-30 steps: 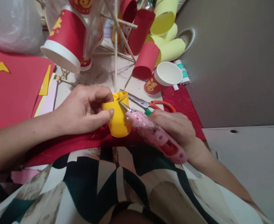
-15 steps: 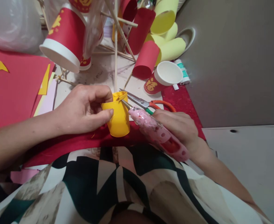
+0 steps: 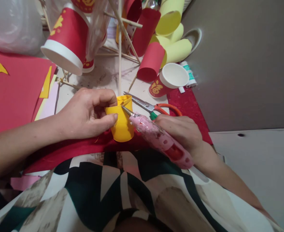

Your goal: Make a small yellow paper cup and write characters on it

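Note:
My left hand pinches the rim of a small yellow paper cup, thumb outside and fingers inside or behind its edge. The cup's rim looks creased at the far side. In my right hand is a pink hot glue gun, its body smeared with glue. The metal nozzle points up and left and meets the yellow rim near the left thumb. Just beyond the glue gun lie scissors with orange and green on the handles, blades close to the cup.
Behind the cup rises a frame of wooden sticks, with a red paper cup at its left. Red paper tubes, yellow tubes and another cup stand right. Red paper sheets lie left; a grey panel borders the right.
The glue gun has shifted slightly left along the yellow cup's rim, its nozzle moving from the right side toward the left thumb. My left hand and the cup have stayed in place.

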Action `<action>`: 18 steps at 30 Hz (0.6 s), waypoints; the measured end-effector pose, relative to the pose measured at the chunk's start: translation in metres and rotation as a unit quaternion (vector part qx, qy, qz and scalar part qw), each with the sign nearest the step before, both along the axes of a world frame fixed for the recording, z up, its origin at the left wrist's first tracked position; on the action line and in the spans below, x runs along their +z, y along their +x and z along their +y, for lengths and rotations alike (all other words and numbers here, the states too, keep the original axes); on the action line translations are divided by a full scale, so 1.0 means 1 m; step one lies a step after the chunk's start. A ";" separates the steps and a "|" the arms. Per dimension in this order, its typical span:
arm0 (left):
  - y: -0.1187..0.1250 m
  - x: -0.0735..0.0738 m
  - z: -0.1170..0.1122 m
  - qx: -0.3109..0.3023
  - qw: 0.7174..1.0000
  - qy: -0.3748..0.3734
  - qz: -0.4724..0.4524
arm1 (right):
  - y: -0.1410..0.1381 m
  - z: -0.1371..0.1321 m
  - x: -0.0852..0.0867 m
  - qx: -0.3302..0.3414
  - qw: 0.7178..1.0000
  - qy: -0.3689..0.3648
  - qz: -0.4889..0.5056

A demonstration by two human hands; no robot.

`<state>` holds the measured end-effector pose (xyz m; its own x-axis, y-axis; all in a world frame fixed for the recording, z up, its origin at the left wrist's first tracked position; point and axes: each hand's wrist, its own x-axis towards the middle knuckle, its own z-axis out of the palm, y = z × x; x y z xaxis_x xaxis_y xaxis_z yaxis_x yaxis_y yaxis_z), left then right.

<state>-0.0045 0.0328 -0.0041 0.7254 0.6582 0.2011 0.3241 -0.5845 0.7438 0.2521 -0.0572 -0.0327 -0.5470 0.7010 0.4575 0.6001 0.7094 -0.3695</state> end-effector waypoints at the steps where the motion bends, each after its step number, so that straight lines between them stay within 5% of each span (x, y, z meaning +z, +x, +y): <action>1: 0.000 0.000 0.000 0.002 1.000 0.001 0.001 | 0.000 0.000 0.001 -0.007 1.000 -0.001 -0.009; 18: -0.002 0.001 0.001 0.003 1.000 -0.002 0.001 | 0.013 -0.012 0.004 -0.058 0.997 -0.022 -0.038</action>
